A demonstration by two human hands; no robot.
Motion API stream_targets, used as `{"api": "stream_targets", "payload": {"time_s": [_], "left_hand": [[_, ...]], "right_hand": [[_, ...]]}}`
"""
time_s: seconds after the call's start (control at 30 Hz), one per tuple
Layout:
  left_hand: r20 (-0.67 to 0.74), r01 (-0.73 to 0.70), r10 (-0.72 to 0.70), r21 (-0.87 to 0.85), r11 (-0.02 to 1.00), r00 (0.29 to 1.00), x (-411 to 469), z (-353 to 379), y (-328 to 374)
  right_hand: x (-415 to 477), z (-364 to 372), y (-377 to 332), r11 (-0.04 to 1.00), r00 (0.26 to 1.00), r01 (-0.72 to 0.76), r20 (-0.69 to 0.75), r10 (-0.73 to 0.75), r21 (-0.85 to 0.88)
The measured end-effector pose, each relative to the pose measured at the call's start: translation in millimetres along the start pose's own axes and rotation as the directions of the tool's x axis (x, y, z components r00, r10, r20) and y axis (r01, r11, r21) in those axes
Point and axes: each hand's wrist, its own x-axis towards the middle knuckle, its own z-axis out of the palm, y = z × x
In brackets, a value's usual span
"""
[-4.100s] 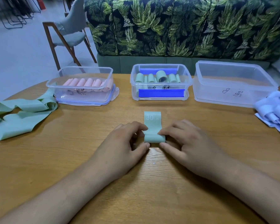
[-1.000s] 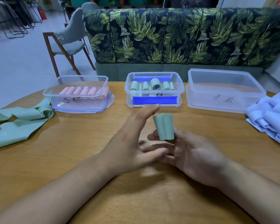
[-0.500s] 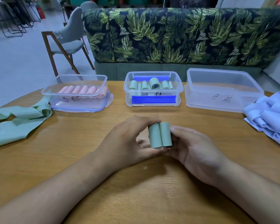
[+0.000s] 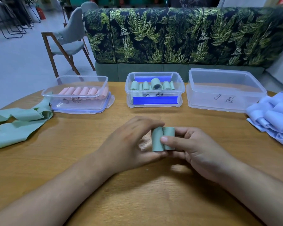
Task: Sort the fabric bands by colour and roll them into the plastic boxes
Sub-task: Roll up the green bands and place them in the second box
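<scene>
At the left edge of the worktop (image 4: 72, 160), loose green bands (image 4: 18, 126) are lying in a flat, looping heap. Just beside them, towards the far edge, a clear left box (image 4: 82, 76) is sitting on its blue-rimmed lid (image 4: 108, 101) and holding a row of pink rolls (image 4: 82, 92).

Towards the middle of the near edge, the left hand (image 4: 129, 144) is reaching in from the left. Its fingers (image 4: 147, 121) are curling over the top of the rolled green band (image 4: 158, 141) while the thumb is tucking in under its lower end. The roll is standing upright between the two hands, doubled into two side-by-side tubes, and is being held in front of the middle box. Whether it is touching the worktop I cannot tell.

At the far edge, the middle box (image 4: 154, 104), with its blue clips, is holding several green rolls (image 4: 153, 85).

The right hand (image 4: 194, 147) is coming in from the right. Its thumb is pressing on the front of the roll and its fingers are wrapping behind it, so both hands are pinching the same roll.

Further right, the right box (image 4: 203, 98) is standing at the far edge. At the right edge, pale blue bands (image 4: 274, 116) are lying in a loose pile.
</scene>
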Motion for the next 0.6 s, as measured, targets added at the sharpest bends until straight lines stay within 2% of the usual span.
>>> {"api": "stream_targets", "payload": {"time_s": [0.13,0.33,0.6], "left_hand": [[-0.026,0.024,-0.025,-0.048,0.999,0.999,1.5,1.1,2.3],[0.024,0.043,-0.041,-0.106,0.993,0.999,3.2,-3.0,2.4],[0.065,0.021,-0.014,-0.113,0.993,0.998,1.8,1.5,-3.7]], "right_hand": [[0.3,-0.4,-1.6,1.000,1.000,-0.015,-0.003,0.015,-0.008],[2.3,-7.3,-7.2,0.999,0.999,-0.047,0.016,0.046,0.025],[5.9,-10.3,-2.8,1.000,1.000,-0.013,-0.017,0.013,0.026]]}}
